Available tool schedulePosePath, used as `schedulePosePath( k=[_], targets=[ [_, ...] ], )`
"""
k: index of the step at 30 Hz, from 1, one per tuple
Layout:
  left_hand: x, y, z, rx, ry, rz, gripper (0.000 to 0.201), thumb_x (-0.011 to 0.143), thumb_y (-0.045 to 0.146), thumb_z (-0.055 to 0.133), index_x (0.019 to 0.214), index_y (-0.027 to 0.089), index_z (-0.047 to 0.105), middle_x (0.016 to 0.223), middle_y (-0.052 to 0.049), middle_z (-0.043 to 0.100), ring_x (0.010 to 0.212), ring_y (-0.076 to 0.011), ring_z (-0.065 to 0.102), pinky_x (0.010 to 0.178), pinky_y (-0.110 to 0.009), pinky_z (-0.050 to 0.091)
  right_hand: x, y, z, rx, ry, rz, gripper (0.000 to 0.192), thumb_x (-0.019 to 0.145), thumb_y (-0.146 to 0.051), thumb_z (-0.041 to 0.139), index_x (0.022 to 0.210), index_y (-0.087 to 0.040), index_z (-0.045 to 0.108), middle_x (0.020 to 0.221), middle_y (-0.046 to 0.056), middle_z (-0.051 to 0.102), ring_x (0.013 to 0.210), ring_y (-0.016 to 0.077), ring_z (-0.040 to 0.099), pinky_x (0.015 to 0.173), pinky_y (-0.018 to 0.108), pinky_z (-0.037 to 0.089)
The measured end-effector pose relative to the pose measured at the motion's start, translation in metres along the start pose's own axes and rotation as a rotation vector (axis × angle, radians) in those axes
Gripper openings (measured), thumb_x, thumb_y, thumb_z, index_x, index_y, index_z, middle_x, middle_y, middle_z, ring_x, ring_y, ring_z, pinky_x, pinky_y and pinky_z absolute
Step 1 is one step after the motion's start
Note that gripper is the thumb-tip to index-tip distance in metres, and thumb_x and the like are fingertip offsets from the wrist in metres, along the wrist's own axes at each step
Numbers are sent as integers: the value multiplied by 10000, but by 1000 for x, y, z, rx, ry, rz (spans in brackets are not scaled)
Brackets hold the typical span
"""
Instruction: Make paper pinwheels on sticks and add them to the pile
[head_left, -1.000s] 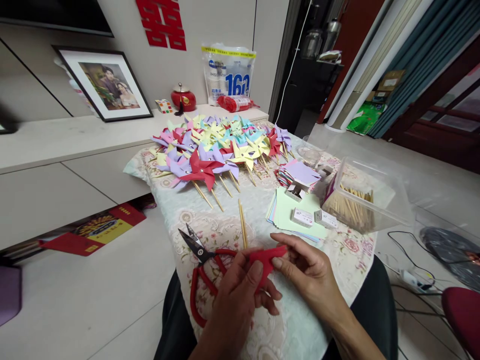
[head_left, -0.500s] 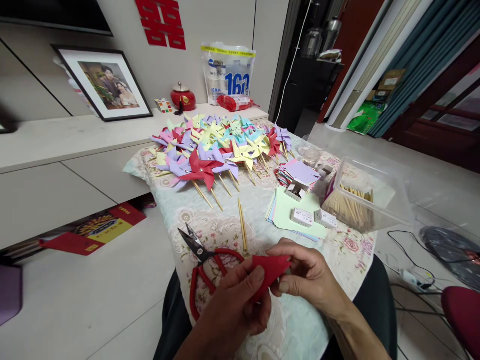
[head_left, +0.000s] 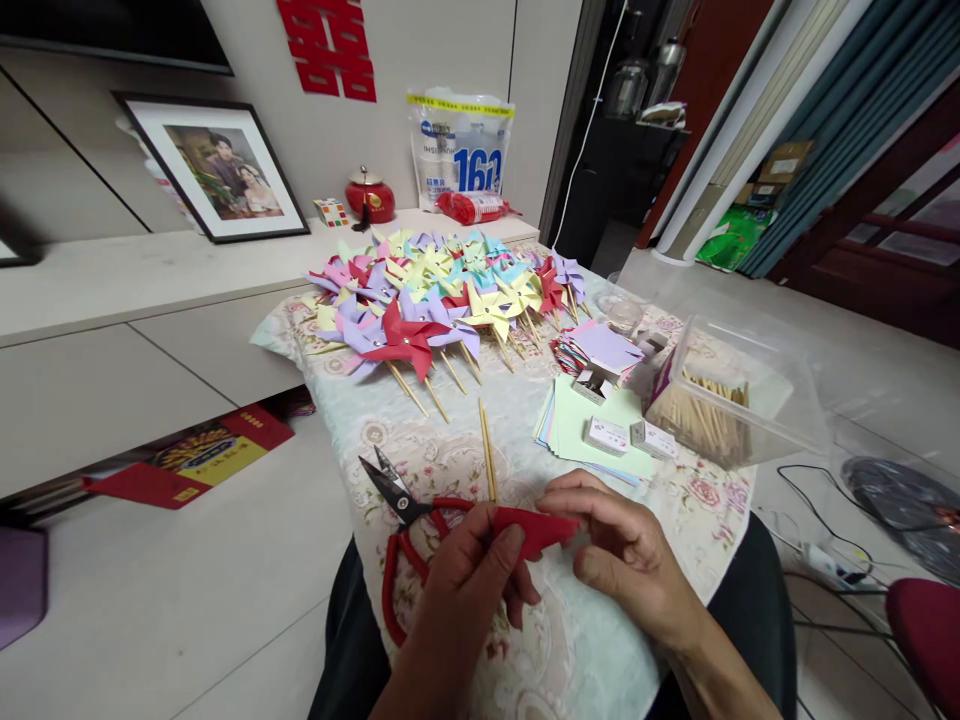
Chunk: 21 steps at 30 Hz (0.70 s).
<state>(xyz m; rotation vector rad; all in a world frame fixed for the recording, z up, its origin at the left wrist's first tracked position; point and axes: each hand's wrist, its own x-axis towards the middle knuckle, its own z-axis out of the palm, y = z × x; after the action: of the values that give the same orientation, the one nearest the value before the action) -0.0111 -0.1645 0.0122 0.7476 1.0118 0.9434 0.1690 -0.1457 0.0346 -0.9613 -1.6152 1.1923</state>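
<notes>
A folded piece of red paper (head_left: 538, 530), narrowing to a point on the right, is pinched between the thumb and fingers of my left hand (head_left: 474, 580). Around the paper's tip my right hand (head_left: 637, 560) is open, thumb and fingers apart; whether a fingertip brushes the paper I cannot tell. Red-handled scissors (head_left: 405, 508) lie with parted blades beside my left hand, which covers part of the handles. Just beyond the paper, thin wooden sticks (head_left: 487, 450) rest on the flowered tablecloth (head_left: 570, 650).
Many paper pinwheels (head_left: 442, 290) on sticks cover the far side. Toward the right are pale paper sheets (head_left: 559, 435), small white boxes (head_left: 606, 435), a stack of coloured paper (head_left: 607, 345) and a clear plastic bin (head_left: 780, 400) of sticks. A framed photo (head_left: 217, 165) stands on the cabinet.
My right hand has let go of the paper's tip and opened, shifting slightly right. The red paper has tilted flatter in my left hand.
</notes>
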Motion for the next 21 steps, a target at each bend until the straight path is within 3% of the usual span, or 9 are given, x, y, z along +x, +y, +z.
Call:
schedulePosePath(
  k=[4,6,9,14,18,21],
  targets=[
    [-1,0,-6,277,105,147,259,886,433,641,849,181,687,658,-28,650,578,-146,549,542,-252,422,0,-4,7,-208,48,4,301,923,-331,679,1220,-286,703,882,31,702,827,190,663,768,312,525],
    [-1,-1,-7,313,123,194,211,878,396,658,848,190,696,714,-32,672,658,-161,582,611,-263,452,1,-3,13,-250,82,-22,304,930,-258,661,1232,-279,690,815,9,685,773,172,651,740,300,521],
    [2,-3,-5,125,157,188,191,789,338,759,901,191,711,807,-28,710,741,-161,604,703,-269,484,2,1,19,-206,168,-26,308,926,-232,662,1229,-279,686,819,-2,668,753,154,637,730,288,517],
    [1,7,-8,-345,258,67,250,652,310,862,736,166,676,600,19,650,541,-99,542,547,-209,443,5,3,24,-4,222,73,310,927,-303,674,1236,-274,670,897,15,684,777,154,648,712,272,521],
    [-6,31,-28,-443,413,165,277,608,262,897,760,174,683,711,8,722,590,-111,620,574,-207,517,11,-1,37,-73,94,121,181,980,-321,577,1094,-239,691,882,31,685,796,173,650,729,295,514],
    [-12,45,-42,-419,381,208,278,626,266,894,749,157,671,693,-3,716,545,-100,608,545,-199,522,17,-3,61,-355,-136,20,131,950,-208,571,1018,-206,682,918,51,667,857,193,623,774,314,504]
  ],
)
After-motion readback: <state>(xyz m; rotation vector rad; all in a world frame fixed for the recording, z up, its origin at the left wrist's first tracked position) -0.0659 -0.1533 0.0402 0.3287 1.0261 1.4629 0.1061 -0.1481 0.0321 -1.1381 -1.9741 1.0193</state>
